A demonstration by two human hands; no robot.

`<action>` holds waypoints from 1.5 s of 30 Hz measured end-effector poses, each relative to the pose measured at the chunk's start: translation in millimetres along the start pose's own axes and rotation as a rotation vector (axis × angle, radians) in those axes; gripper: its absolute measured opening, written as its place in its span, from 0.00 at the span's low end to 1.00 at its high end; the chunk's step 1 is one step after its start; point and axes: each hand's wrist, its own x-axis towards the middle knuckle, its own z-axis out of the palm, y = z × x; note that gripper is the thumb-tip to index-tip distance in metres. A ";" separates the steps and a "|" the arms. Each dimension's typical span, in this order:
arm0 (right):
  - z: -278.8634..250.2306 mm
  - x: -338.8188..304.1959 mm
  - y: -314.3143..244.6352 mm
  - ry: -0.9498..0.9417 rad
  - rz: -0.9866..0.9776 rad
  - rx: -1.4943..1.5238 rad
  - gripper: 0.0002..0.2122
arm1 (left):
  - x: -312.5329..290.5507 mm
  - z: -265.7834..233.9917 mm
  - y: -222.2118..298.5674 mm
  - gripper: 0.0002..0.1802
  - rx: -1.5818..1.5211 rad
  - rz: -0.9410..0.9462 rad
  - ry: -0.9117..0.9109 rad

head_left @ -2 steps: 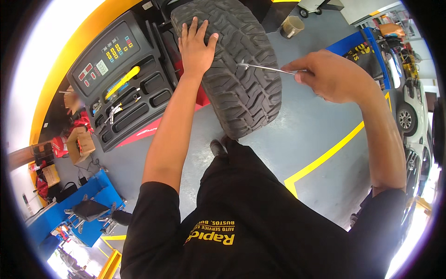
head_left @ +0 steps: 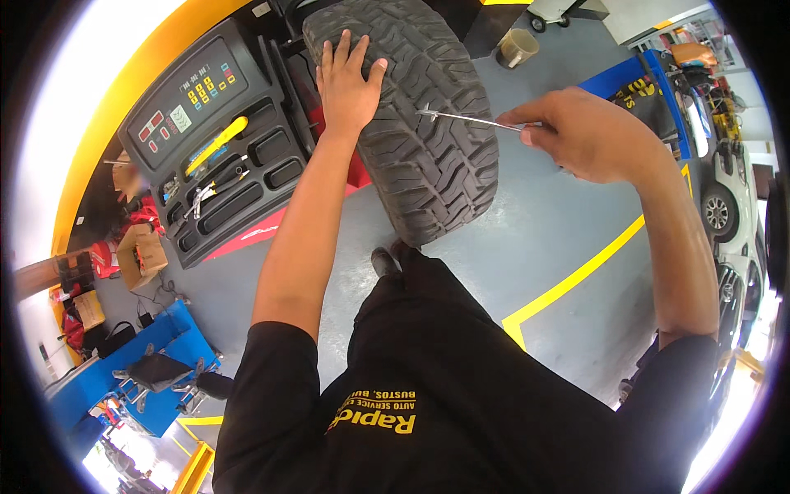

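A large black tyre [head_left: 440,177] with deep, chunky tread stands upright in front of me, beside a wheel balancing machine. My left hand [head_left: 350,86] lies flat on the tyre's upper left tread, its fingers spread. From the right, my right hand [head_left: 588,136] pinches a slim metal rod tool [head_left: 469,118] between thumb and fingers. The tool's far end has a small crosspiece, which lies over the middle of the tread. I cannot tell whether that end touches the rubber.
Left of the tyre is the machine's control panel [head_left: 177,107], above a moulded tray [head_left: 239,198] holding a yellow-handled tool [head_left: 218,146] and small tools. A bucket [head_left: 517,48] stands beyond the tyre. On the right are a blue cart [head_left: 658,99] and a white vehicle [head_left: 736,202].
The metal rod tool's crosspiece end has shifted slightly left and turned a little over the tread. My left hand stays in place on the tyre.
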 end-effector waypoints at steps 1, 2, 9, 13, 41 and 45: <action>4.6 -0.5 2.9 0.049 -0.035 -0.023 0.15 | -0.3 0.8 0.8 0.32 -0.001 0.002 0.002; 9.1 -0.3 6.3 0.098 -0.069 -0.061 0.15 | -0.4 1.7 1.8 0.32 -0.002 0.005 0.005; 1.0 -0.1 -18.7 -0.027 0.073 -0.018 0.14 | -2.3 4.7 -1.1 0.32 0.003 -0.001 0.035; 31.2 -8.9 -31.6 0.069 0.056 -0.027 0.15 | -4.0 2.9 -4.1 0.32 0.015 -0.002 0.053; -11.9 205.1 65.6 -1.125 0.040 0.255 0.28 | -47.2 -13.1 15.8 0.31 0.002 0.030 0.015; 40.1 134.2 84.8 -0.998 0.002 0.376 0.25 | -42.9 -9.3 28.5 0.30 -0.030 0.041 -0.011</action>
